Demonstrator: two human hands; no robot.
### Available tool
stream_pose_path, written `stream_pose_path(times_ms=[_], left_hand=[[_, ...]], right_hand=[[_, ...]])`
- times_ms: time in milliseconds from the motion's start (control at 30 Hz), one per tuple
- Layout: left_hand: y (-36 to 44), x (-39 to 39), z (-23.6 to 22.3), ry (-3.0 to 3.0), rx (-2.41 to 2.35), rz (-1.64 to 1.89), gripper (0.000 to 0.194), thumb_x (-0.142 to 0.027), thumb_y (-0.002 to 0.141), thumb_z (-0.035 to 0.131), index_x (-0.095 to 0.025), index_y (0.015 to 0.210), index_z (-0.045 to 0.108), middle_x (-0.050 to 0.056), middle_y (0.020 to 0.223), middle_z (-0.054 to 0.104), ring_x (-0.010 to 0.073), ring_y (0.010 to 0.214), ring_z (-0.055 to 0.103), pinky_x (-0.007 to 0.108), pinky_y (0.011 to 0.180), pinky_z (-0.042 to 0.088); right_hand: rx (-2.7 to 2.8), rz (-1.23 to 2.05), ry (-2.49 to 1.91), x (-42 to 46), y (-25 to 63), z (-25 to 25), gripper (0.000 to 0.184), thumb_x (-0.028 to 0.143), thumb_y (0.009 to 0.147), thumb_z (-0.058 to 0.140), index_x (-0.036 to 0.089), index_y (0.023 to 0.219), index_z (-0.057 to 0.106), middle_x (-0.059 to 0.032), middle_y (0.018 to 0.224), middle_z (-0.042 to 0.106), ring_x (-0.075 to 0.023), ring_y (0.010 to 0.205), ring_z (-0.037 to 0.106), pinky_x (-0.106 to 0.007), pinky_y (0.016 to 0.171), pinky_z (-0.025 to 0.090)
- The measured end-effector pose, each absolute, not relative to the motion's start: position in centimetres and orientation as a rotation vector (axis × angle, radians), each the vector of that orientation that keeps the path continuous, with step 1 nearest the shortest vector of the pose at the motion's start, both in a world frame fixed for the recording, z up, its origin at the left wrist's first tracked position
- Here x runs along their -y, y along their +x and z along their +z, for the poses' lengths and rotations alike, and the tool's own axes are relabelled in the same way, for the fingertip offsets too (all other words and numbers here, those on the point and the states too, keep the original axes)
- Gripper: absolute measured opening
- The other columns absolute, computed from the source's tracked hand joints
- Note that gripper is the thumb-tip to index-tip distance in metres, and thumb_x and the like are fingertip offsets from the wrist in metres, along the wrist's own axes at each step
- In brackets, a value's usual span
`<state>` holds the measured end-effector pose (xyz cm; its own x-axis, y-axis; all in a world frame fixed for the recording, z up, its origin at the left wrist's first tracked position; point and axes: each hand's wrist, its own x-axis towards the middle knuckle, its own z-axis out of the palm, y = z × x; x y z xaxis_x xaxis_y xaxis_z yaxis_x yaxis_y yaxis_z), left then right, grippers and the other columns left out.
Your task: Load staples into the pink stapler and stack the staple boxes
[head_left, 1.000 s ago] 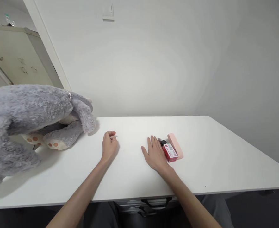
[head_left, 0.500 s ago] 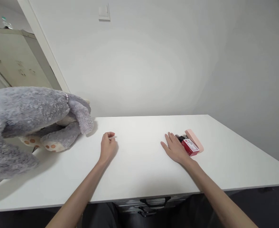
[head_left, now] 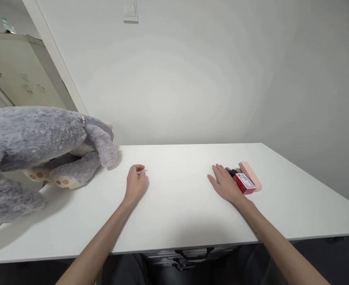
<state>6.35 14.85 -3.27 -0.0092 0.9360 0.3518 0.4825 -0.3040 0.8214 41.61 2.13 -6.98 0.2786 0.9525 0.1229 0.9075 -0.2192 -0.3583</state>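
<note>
My left hand (head_left: pixel 136 183) rests on its side on the white table (head_left: pixel 174 213), fingers loosely curled. A gap shows between its thumb and forefinger, with nothing visible in it. My right hand (head_left: pixel 226 184) lies flat, fingers stretched forward and the thumb out to the left. Against its right edge sits a small red and white box (head_left: pixel 245 183). A black object (head_left: pixel 233 171), its kind unclear, is partly hidden between the fingers and the box. Beyond them, a long pink case (head_left: pixel 251 175) lies aslant, close to the box.
A large grey plush toy (head_left: pixel 40 134) leans over the table's left side. Behind the table rises a pale wall (head_left: pixel 177 79) with a switch (head_left: pixel 129 11). A cabinet (head_left: pixel 20 71) stands at the far left. Below the front edge are black handles (head_left: pixel 194 255).
My right hand has slid to the right across the table. The red and white box, black object and pink case have shifted right along with it. My left hand has stayed nearly still.
</note>
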Motion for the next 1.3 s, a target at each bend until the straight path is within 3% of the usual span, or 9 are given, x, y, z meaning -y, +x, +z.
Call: stream_pose_path(times_ms=[200, 467, 700, 833, 1033, 1167, 1300], left_hand=[[6.8, -14.5, -3.4, 1.843, -1.470, 1.245, 0.024, -0.017, 0.078, 0.055, -0.022, 0.101, 0.059, 0.009, 0.108, 0.068, 0.0256, 0.097, 0.065, 0.042, 0.089, 0.050], [7.9, -13.9, -3.3, 1.975, -1.380, 1.109, 0.021, -0.020, 0.079, 0.055, -0.023, 0.100, 0.058, 0.006, 0.102, 0.071, 0.0247, 0.094, 0.066, 0.040, 0.087, 0.050], [9.3, -15.3, -2.9, 2.045, -1.385, 0.986, 0.019, -0.026, 0.084, 0.056, -0.024, 0.102, 0.061, 0.003, 0.093, 0.072, 0.0202, 0.078, 0.066, 0.033, 0.073, 0.049], [10.5, -16.5, -2.7, 2.111, -1.346, 0.886, 0.022, -0.029, 0.083, 0.056, -0.025, 0.103, 0.064, -0.002, 0.076, 0.068, 0.0185, 0.068, 0.062, 0.031, 0.066, 0.046], [11.1, -17.6, -2.1, 2.169, -1.281, 0.792, 0.011, -0.036, 0.082, 0.060, -0.025, 0.082, 0.063, -0.002, 0.071, 0.067, 0.0166, 0.061, 0.054, 0.030, 0.059, 0.041], [11.1, -17.2, -1.6, 2.310, -1.184, 0.687, 0.024, -0.033, 0.085, 0.056, -0.024, 0.063, 0.049, -0.002, 0.061, 0.058, 0.0165, 0.059, 0.050, 0.030, 0.058, 0.037], [11.3, -16.3, -1.6, 2.457, -1.138, 0.638, 0.028, -0.029, 0.088, 0.053, -0.025, 0.062, 0.044, -0.002, 0.060, 0.055, 0.0181, 0.059, 0.051, 0.032, 0.060, 0.036]], right_hand=[[1.706, 0.142, -2.237, -2.3, 41.6, -7.1, 0.073, 0.054, 0.107, 0.024, 0.005, 0.161, 0.034, -0.0179, 0.172, 0.025, -0.0312, 0.162, 0.015, -0.049, 0.130, 0.019], [1.856, 0.156, -2.146, -3.1, 40.9, -7.0, 0.071, 0.055, 0.108, 0.022, 0.012, 0.162, 0.035, -0.0124, 0.173, 0.022, -0.0256, 0.162, 0.015, -0.046, 0.131, 0.018], [2.051, 0.198, -1.957, -7.6, 37.5, -6.6, 0.075, 0.058, 0.108, 0.021, 0.007, 0.163, 0.034, -0.0134, 0.174, 0.020, -0.0257, 0.162, 0.012, -0.043, 0.131, 0.011], [2.077, 0.252, -1.894, -10.0, 35.6, -5.9, 0.075, 0.058, 0.108, 0.020, 0.009, 0.164, 0.031, -0.0114, 0.174, 0.020, -0.0233, 0.162, 0.012, -0.041, 0.131, 0.011], [2.040, 0.285, -1.841, -11.0, 35.4, -5.7, 0.070, 0.056, 0.108, 0.026, 0.015, 0.163, 0.036, -0.0086, 0.173, 0.026, -0.0227, 0.162, 0.017, -0.041, 0.130, 0.014], [1.997, 0.301, -1.829, -10.6, 35.5, -5.7, 0.068, 0.057, 0.108, 0.029, 0.015, 0.161, 0.040, -0.0076, 0.171, 0.030, -0.0222, 0.161, 0.020, -0.040, 0.129, 0.017], [1.989, 0.308, -1.825, -10.4, 35.3, -5.6, 0.067, 0.056, 0.109, 0.029, 0.016, 0.161, 0.041, -0.0072, 0.171, 0.030, -0.0220, 0.161, 0.020, -0.040, 0.130, 0.017]])
